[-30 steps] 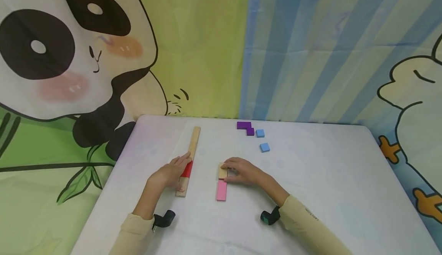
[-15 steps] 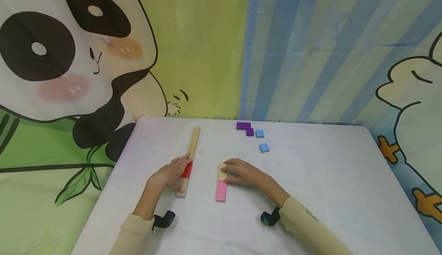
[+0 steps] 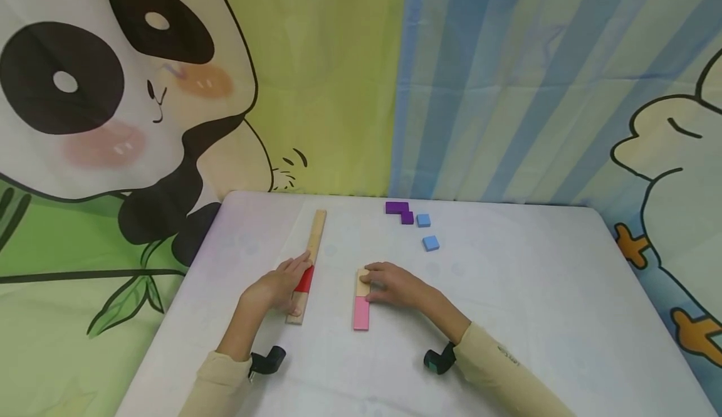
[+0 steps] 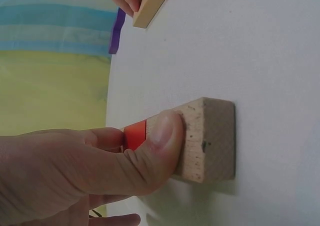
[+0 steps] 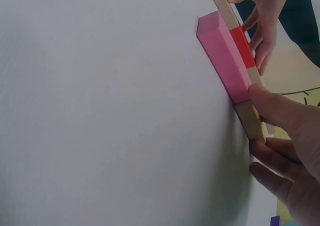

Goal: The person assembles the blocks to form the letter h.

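A long row of plain wooden blocks with a red block in it lies on the left of the white table. My left hand rests on this row. Its thumb presses the near wooden block, and its fingers reach forward past the red block. To the right, a short wooden block lies end to end with a pink block, the two touching. My right hand pinches the short wooden block, with the thumb by the pink block's end and fingertips at the far end. The fingers partly cover it.
Near the table's back edge lie a purple stepped block and two small blue blocks. A printed curtain hangs behind the table. Each wrist wears a black camera.
The narrow gap between the short wooden block and the pink block has closed, and my right thumb has shifted slightly toward the joint. My left hand has stayed on the long row.
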A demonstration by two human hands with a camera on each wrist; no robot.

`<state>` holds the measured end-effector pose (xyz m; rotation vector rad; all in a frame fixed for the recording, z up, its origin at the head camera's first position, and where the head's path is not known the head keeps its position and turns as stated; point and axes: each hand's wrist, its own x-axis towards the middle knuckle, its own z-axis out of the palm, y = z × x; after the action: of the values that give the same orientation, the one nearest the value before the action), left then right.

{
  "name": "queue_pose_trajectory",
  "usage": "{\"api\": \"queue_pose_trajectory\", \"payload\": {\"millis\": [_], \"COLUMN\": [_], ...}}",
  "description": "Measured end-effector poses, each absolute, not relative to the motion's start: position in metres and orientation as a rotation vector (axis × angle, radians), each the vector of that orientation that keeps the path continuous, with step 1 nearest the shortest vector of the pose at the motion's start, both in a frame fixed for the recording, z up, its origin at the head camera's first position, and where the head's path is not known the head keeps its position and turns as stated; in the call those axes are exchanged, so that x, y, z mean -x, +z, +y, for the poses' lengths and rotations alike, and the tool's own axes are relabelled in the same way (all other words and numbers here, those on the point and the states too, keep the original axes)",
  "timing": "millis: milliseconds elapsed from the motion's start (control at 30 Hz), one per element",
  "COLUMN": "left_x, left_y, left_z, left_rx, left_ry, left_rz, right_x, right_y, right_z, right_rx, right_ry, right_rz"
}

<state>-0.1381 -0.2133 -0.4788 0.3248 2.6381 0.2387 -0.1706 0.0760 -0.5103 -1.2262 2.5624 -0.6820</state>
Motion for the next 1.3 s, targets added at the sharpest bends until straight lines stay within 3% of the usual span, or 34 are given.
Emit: {"api": "queue_pose_trajectory", "payload": {"millis": [400,1300], "left_x": [0.138,0.137], "left_y": [-0.478,-0.477], "left_z": [-0.214,-0.214], "left_rx": [-0.317,-0.364], "left_ry": [0.26,0.253], "left_rz": [2.636,2.649], "right_x": [0.152,0.131], "right_y": [-0.513,-0.524], "right_z": [0.061,0.063], "right_rx": [1.062,1.037], "right_ry": [-0.631,-0.705], "right_rz": [2.715,2.87]}}
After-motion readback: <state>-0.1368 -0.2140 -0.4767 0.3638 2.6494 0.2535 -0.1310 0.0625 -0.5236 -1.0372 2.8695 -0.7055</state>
